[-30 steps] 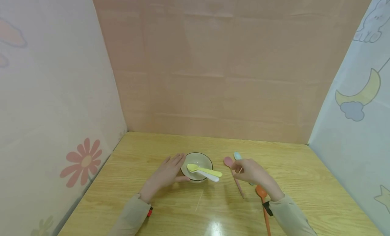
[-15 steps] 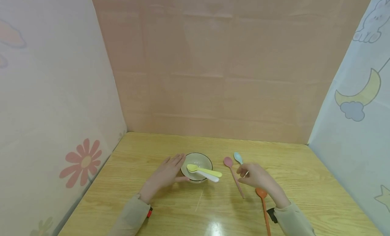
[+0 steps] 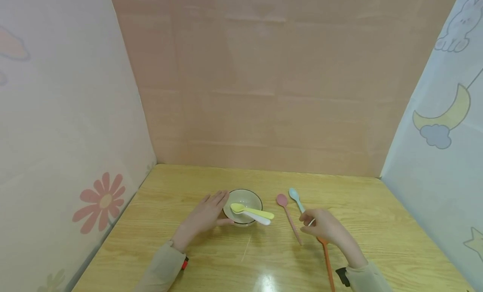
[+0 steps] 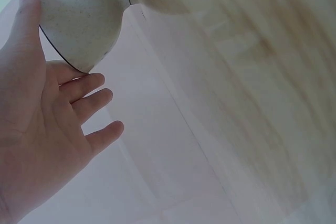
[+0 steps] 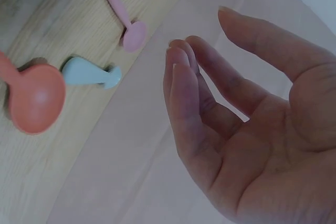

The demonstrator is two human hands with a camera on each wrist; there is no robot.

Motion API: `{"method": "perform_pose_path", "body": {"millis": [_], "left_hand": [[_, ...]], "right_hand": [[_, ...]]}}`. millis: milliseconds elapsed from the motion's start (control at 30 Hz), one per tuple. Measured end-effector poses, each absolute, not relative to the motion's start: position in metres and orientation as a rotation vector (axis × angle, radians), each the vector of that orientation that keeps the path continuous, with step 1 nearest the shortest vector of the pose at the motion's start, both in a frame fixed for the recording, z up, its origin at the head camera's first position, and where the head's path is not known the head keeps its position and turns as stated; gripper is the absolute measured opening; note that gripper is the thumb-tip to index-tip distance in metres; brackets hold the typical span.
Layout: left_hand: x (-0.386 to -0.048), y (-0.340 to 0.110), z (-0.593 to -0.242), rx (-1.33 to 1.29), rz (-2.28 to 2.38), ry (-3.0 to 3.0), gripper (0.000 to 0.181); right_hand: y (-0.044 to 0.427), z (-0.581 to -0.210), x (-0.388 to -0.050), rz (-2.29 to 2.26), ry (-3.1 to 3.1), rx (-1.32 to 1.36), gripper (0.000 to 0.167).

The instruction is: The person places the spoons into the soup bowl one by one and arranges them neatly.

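A cream bowl with a dark rim (image 3: pixel 245 195) stands on the table, with a yellow spoon (image 3: pixel 254 211) and a white spoon (image 3: pixel 259 218) leaning across its near right rim. My left hand (image 3: pixel 205 214) rests against the bowl's left side, fingers nearly straight, thumb along the near rim. In the left wrist view the bowl (image 4: pixel 81 17) sits between thumb and index finger. My right hand (image 3: pixel 322 225) hovers over the handle of a light blue spoon (image 3: pixel 295 196), partly hiding it. Its fingers are loosely bent, and the right wrist view shows nothing between them (image 5: pixel 184 93).
A pink spoon (image 3: pixel 288 216) lies between the bowl and the blue spoon. An orange spoon (image 3: pixel 328 262) lies nearer, its head partly under the right hand. Fabric panels enclose the wooden table (image 3: pixel 211 258) at the back (image 3: pixel 264 95) and both sides.
My right hand has moved back toward me and slightly right, from over the pink spoon to the blue spoon's handle, uncovering more of the blue spoon. The left hand and bowl stay put.
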State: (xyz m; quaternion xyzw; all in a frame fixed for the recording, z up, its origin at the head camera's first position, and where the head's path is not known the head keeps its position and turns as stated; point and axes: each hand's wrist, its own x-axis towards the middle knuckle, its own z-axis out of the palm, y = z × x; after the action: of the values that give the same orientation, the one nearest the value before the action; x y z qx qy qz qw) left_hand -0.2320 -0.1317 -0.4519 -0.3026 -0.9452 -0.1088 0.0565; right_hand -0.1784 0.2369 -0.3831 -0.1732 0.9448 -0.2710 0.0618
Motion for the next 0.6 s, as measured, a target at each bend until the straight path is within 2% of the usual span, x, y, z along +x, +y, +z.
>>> {"method": "perform_pose_path", "body": {"millis": [267, 600], "left_hand": [[-0.231, -0.132, -0.453, -0.918, -0.288, -2.843, 0.094], [-0.231, -0.132, -0.453, -0.923, -0.315, -2.841, 0.094]], "right_hand": [[0.244, -0.390, -0.169, -0.868, 2.864, -0.483, 0.027], [0.259, -0.402, -0.162, -0.843, 2.910, -0.556, 0.029]]}}
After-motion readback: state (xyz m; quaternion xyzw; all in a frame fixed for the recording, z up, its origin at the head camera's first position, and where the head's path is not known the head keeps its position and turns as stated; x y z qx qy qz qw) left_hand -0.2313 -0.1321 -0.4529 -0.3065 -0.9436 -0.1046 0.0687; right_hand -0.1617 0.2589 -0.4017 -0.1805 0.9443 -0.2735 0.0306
